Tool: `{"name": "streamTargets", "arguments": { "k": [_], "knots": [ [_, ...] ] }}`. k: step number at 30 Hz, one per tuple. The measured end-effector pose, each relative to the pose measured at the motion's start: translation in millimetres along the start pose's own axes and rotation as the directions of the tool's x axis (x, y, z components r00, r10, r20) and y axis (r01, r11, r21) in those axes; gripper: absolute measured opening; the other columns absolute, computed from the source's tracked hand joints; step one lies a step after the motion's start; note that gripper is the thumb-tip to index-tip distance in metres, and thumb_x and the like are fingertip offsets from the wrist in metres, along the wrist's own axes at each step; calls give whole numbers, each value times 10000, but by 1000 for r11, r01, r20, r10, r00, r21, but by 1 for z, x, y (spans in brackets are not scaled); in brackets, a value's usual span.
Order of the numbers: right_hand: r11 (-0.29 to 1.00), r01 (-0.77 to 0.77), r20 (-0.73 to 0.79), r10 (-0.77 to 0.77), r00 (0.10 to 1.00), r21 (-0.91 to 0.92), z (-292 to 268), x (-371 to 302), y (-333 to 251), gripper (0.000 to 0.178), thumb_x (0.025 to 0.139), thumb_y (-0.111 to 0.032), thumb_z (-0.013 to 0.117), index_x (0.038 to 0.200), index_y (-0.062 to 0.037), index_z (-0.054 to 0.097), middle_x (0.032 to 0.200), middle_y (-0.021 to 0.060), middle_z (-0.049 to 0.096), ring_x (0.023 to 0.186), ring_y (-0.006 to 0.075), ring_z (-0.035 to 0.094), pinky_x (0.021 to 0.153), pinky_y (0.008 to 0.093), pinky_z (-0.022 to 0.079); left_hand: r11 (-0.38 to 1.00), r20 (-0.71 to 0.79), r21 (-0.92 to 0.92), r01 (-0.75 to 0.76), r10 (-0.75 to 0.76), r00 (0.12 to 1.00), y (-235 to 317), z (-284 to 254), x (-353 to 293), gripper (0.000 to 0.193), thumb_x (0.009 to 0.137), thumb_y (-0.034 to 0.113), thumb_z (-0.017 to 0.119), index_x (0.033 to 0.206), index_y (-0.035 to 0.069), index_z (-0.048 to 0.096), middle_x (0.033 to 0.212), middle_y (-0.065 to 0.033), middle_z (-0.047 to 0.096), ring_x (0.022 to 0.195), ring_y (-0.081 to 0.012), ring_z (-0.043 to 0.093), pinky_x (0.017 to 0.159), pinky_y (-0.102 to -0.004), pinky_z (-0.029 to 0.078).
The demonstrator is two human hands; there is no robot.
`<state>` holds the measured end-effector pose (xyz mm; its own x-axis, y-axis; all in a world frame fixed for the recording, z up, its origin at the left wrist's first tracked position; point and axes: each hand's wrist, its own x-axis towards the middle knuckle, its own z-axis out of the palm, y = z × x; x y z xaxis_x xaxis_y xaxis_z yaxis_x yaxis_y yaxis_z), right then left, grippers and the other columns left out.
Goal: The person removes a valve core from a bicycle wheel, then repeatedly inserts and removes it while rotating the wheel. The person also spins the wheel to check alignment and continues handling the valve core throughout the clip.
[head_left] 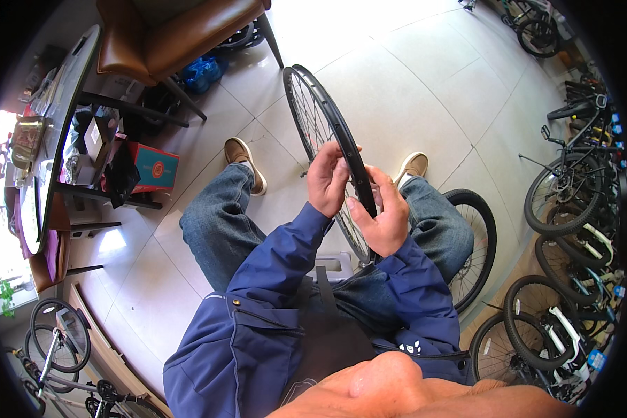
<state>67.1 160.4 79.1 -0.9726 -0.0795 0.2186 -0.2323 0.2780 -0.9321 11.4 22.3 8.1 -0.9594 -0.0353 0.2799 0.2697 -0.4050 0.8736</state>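
Observation:
A bare black bicycle wheel (335, 120) with thin spokes and no tyre stands upright between my legs, its rim's outer channel turned partly toward me. My left hand (327, 182) holds the rim from the left, the fingers curled at its side. On the other side my right hand (383, 214) grips the same rim, the thumb lying along its near part and the fingers bent beside it. Whether anything small sits between the fingers and the rim cannot be made out. The wheel's lower part drops in front of my lap.
Another wheel with a tyre (493, 240) leans beside my right leg. Parked bicycles (568, 191) line the right side. At the left are a table (66, 132), a brown leather chair (177, 35) and a red and teal box (153, 167). A bicycle (56, 348) stands lower left.

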Motion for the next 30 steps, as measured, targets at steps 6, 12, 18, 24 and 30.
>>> {"name": "streamTargets", "arguments": {
  "k": [6,12,18,24,30],
  "knots": [
    [1000,16,-6,-16,1000,10,2,0,2,598,919,-89,811,1451,24,563,1286,185,698,1171,283,735,963,390,622,998,36,65,-20,18,999,0,-1,2,197,1088,70,607,1266,-13,618,1183,-74,668,1078,-160,662,981,-330,530],
    [1000,-2,-2,2,1000,2,0,1,1,591,922,-85,806,1450,28,564,1285,180,695,1167,281,735,969,391,618,995,-27,65,-79,80,996,-5,-1,1,176,1085,56,619,1250,-6,617,1128,-61,651,1056,-156,666,969,-332,541],
    [1000,-24,0,24,1000,9,0,0,1,597,922,-75,803,1457,29,559,1282,182,698,1154,275,738,965,385,614,978,37,149,-146,141,989,-12,-6,4,245,1122,111,591,1338,-3,570,1231,-108,706,1063,-142,673,947,-315,552],
    [1000,2,10,-2,1000,3,-1,0,3,619,935,-7,768,1494,53,509,1290,142,696,1131,167,712,987,313,577,998,0,61,-21,21,1000,-7,-3,3,199,1102,112,630,1255,-14,633,1240,-105,700,1082,-152,672,955,-325,550],
    [999,-11,6,11,1000,31,0,0,3,610,927,-81,805,1466,38,546,1307,194,687,1173,279,736,1009,389,601,996,-18,93,3,-1,1000,0,-2,5,128,1035,6,672,1159,-26,673,1111,-75,681,1048,-168,686,983,-335,549]
  ]
}}
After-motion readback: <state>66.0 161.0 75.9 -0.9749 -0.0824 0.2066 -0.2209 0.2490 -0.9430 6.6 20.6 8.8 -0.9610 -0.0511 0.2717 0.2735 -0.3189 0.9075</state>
